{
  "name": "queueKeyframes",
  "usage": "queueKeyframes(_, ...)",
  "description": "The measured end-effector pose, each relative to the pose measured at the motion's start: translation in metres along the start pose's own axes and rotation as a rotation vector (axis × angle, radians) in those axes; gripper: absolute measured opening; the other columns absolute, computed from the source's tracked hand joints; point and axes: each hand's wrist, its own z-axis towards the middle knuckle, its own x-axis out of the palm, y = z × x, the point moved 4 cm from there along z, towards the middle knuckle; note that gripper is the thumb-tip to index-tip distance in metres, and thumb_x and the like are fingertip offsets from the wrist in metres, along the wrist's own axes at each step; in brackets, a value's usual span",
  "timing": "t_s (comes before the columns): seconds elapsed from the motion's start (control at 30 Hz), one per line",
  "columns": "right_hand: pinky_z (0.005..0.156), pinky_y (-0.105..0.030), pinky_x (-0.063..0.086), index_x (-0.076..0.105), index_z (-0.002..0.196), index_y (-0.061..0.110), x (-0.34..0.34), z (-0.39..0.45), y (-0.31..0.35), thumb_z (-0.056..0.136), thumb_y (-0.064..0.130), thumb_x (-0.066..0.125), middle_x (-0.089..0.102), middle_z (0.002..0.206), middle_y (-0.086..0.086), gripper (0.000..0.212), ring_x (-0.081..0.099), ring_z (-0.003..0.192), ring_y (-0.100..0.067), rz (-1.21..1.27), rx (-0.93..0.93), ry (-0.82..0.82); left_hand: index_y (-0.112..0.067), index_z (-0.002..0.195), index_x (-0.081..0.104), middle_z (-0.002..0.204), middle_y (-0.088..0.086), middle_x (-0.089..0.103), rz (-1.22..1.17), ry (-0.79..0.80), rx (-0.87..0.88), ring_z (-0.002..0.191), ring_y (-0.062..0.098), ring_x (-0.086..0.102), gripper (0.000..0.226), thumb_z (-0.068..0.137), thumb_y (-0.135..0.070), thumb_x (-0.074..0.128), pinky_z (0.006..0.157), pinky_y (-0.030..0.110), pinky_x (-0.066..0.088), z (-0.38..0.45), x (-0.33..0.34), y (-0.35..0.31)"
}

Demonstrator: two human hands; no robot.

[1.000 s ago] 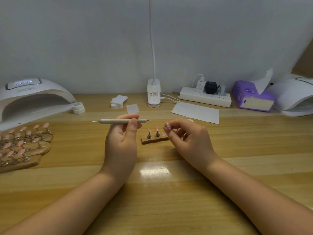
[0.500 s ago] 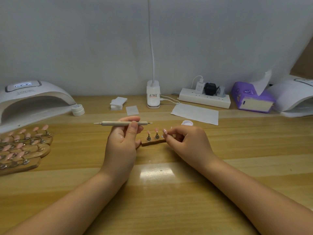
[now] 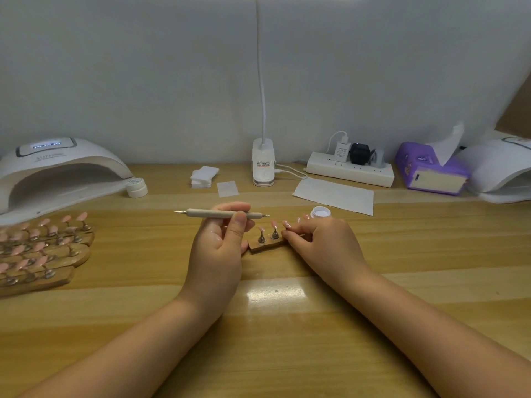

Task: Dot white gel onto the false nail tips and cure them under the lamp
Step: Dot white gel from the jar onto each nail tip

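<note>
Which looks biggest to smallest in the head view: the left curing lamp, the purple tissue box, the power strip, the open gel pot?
1. Left curing lamp
2. Power strip and purple tissue box: alike, unranked.
3. Open gel pot

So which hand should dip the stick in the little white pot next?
The left hand, probably: it already holds the dotting tool. The right hand is busy holding the small nail stand, though the gel pot sits just behind it.
</note>
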Motion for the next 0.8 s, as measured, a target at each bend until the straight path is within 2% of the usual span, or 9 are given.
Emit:
queueKeyframes(0.2,0.067,-0.034,0.051,0.076,0.093,0.022,-0.002,-0.003,0.004,0.092,0.040,0.057,0.069,0.080,0.002,0.027,0.061,0.076,-0.017,-0.104,-0.033,0.011,-0.026,0.103,0.062,0.092,-0.021,0.068,0.011,0.002,-0.004,0.090,-0.006,0.063,0.015,0.099,-0.024,0.048,0.088,0.041,0.054,0.000,0.001,-0.001)
queueKeyframes(0.43,0.062,-0.029,0.046,0.067,0.078,0.023,-0.002,0.001,0.002,0.090,0.040,0.060,0.062,0.070,0.003,0.022,0.058,0.073,-0.017,-0.079,0.014,0.032,-0.024,0.104,0.063,0.090,-0.021,0.068,0.001,0.014,-0.014,0.089,-0.005,0.063,0.016,0.098,-0.023,0.048,0.090,0.041,0.053,-0.001,0.001,-0.002)
queueKeyframes(0.67,0.065,-0.032,0.050,0.074,0.086,0.016,-0.008,-0.004,0.008,0.089,0.038,0.061,0.067,0.073,0.001,0.026,0.060,0.070,-0.017,-0.067,-0.060,0.000,-0.023,0.103,0.063,0.088,-0.021,0.068,-0.007,0.010,-0.010,0.087,-0.006,0.063,0.016,0.098,-0.022,0.048,0.089,0.040,0.053,0.000,0.002,-0.001)
queueKeyframes(0.8,0.055,-0.027,0.047,0.074,0.088,0.020,-0.017,-0.010,0.014,0.085,0.051,0.058,0.061,0.064,0.005,0.035,0.055,0.061,-0.012,-0.157,-0.138,-0.026,-0.024,0.103,0.063,0.088,-0.020,0.069,-0.011,0.009,-0.007,0.088,-0.005,0.063,0.016,0.098,-0.021,0.049,0.088,0.038,0.053,0.001,0.001,0.000)
